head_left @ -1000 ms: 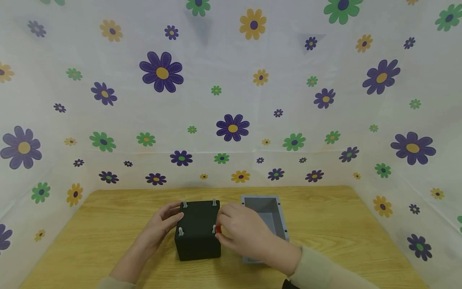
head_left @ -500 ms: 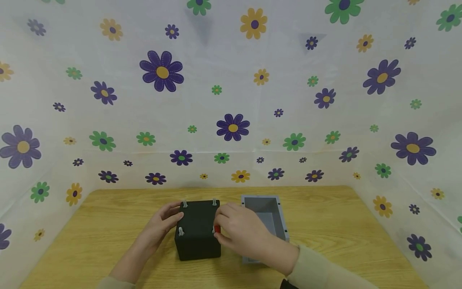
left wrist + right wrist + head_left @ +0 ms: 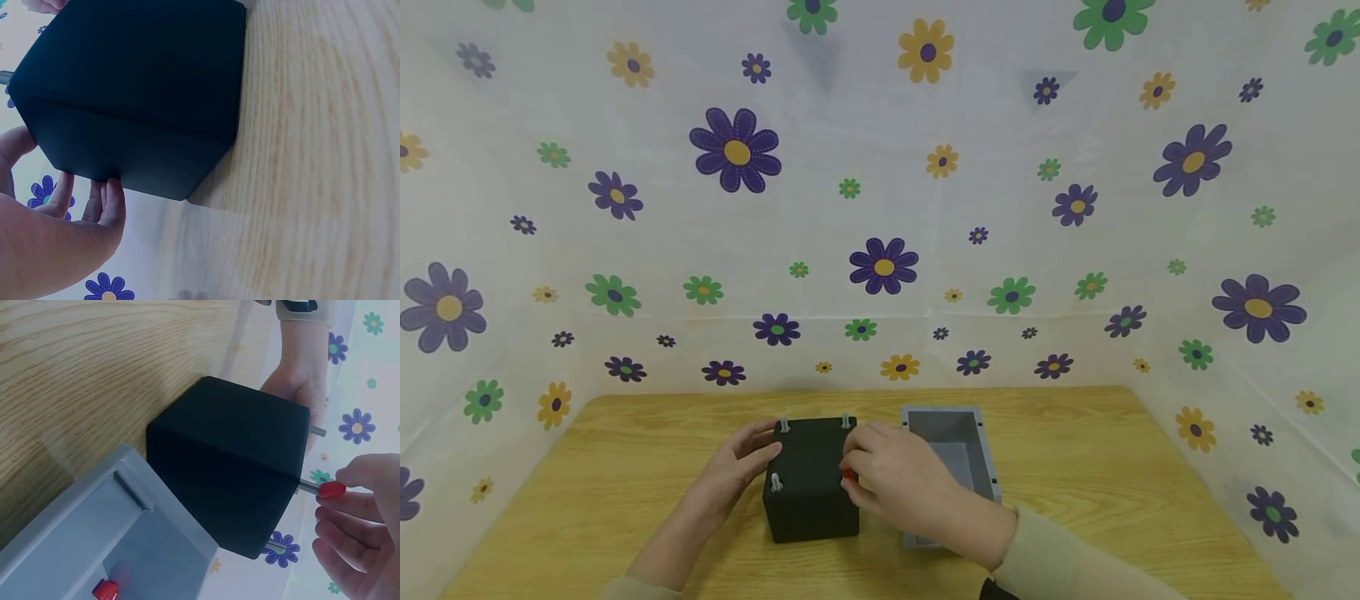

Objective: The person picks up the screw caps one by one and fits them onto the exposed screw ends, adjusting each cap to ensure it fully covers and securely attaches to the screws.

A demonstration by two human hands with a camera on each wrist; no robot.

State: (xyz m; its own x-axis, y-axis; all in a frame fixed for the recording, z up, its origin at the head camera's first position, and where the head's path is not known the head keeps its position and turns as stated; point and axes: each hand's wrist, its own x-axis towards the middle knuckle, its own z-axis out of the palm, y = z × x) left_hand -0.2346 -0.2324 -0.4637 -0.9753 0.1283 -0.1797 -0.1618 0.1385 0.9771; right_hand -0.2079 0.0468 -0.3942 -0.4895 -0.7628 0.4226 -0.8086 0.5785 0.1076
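I have the right hand pinching a small, red, rounded cap at the tip of a slim metal post on the black, cube-like box. Left of that grip, the left hand rests its spread fingers against the box; to its right, a grey plastic bin holds another red cap.

The wood-grain table bears a black block; also a gray bin.
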